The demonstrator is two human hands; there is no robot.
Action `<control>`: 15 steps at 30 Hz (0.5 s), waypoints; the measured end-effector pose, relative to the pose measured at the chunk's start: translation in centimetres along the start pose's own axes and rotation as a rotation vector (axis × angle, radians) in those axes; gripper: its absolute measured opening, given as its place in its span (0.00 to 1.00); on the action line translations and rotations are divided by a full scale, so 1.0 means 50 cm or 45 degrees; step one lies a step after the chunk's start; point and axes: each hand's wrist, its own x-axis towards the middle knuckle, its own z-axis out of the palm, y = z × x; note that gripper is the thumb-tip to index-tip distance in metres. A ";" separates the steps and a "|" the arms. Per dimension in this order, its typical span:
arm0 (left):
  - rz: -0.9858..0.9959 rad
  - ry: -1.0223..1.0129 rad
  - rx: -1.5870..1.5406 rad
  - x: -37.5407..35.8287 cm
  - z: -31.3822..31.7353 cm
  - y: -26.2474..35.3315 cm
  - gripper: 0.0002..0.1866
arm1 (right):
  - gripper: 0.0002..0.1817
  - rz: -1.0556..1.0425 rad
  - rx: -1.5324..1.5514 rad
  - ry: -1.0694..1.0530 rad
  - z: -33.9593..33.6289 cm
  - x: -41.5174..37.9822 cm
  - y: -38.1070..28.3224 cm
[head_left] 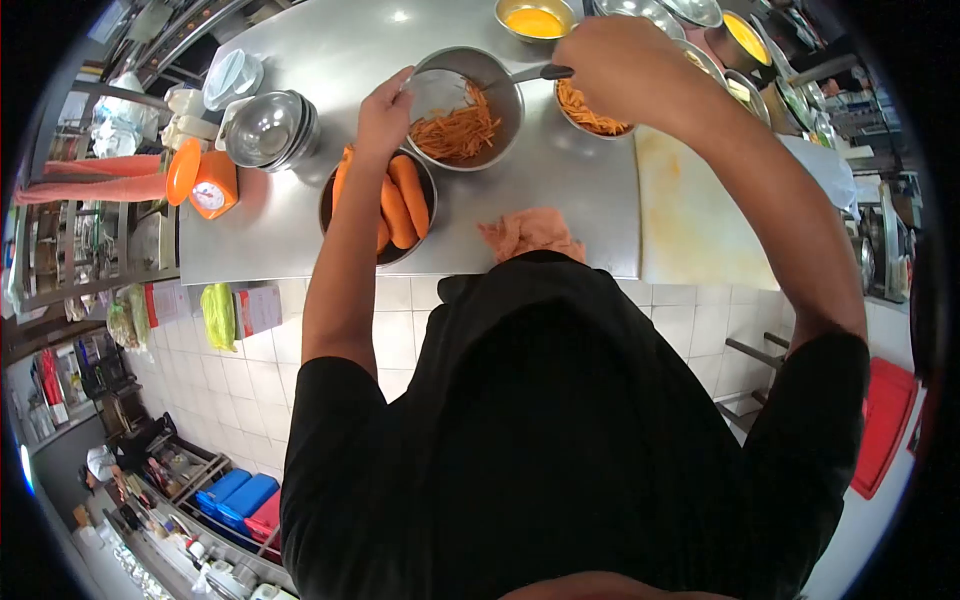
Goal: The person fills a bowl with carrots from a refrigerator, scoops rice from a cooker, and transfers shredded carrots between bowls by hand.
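Observation:
My left hand [386,112] is closed on the left rim of a metal bowl [510,135] with shredded carrot [458,132] inside. My right hand [612,68] reaches over a smaller bowl of shredded carrot [592,112] and partly hides it. A dark handle [556,72] comes out from under its fingers, with a metal part running left over the big bowl's rim. Whole carrots [402,205] lie in a dark bowl [431,232] under my left forearm. A crumpled pink cloth [532,233] sits near the table's front edge.
Stacked metal bowls [268,130] and an orange scale [210,190] stand on the left. A bowl of yellow liquid [534,22] is at the back, with more bowls at the back right. A cutting board [690,220] lies on the right. Another person [100,465] is at lower left.

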 end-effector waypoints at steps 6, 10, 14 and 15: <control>0.345 0.200 0.359 -0.054 0.043 0.050 0.19 | 0.11 0.070 0.069 0.069 0.072 -0.009 -0.010; 0.344 0.232 0.391 -0.082 0.063 0.074 0.18 | 0.08 0.072 0.219 0.028 0.051 -0.080 0.001; 0.394 0.223 0.451 -0.122 0.080 0.092 0.19 | 0.09 0.117 0.318 0.202 0.067 -0.162 0.021; 0.433 0.239 0.451 -0.125 0.089 0.097 0.19 | 0.09 0.174 0.340 0.217 0.062 -0.183 0.022</control>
